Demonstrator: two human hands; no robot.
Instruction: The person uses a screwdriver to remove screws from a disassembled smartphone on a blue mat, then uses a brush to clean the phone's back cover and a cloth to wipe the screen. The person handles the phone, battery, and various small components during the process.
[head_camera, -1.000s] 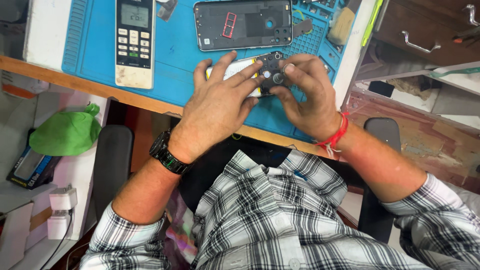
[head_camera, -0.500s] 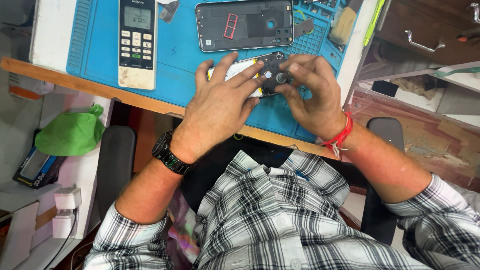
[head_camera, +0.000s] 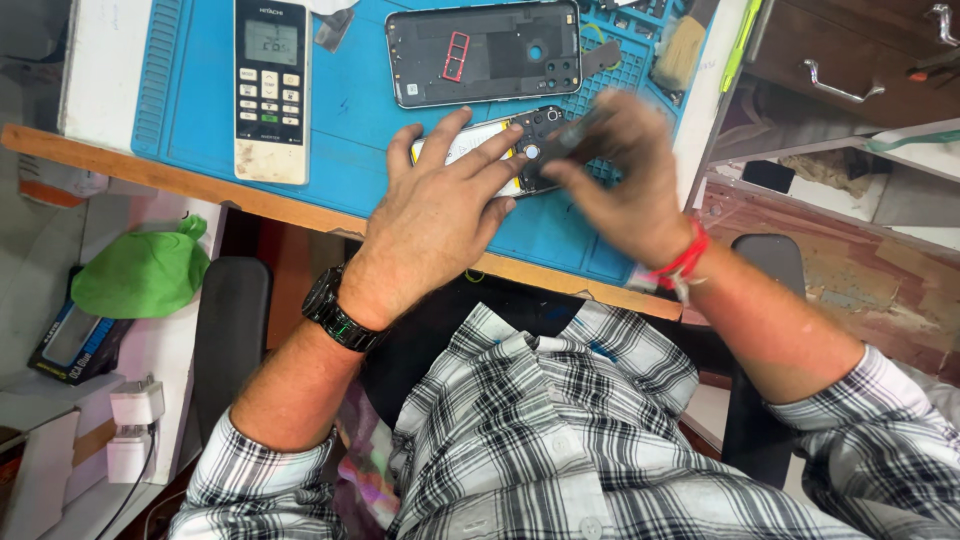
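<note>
An opened phone (head_camera: 535, 150) with a dark inner frame and a pale battery lies on the blue work mat (head_camera: 350, 140). My left hand (head_camera: 440, 215) rests on it with fingers spread, pinning it to the mat. My right hand (head_camera: 625, 185) is blurred at the phone's right end; its fingers pinch a small dark part (head_camera: 585, 128) just above the camera area. What exactly the part is cannot be made out. The phone's dark back cover (head_camera: 485, 55) lies face down farther back on the mat.
A white remote control (head_camera: 270, 90) lies on the mat's left side. A brush (head_camera: 682, 50) and small tools sit at the back right. Drawers with metal handles (head_camera: 840, 80) stand on the right. A green cloth (head_camera: 145, 275) rests on a shelf at the lower left.
My right hand has come off the phone's right end and moved up and to the right, now blurred, with a dark part in its fingers. My left hand stays on the phone.
</note>
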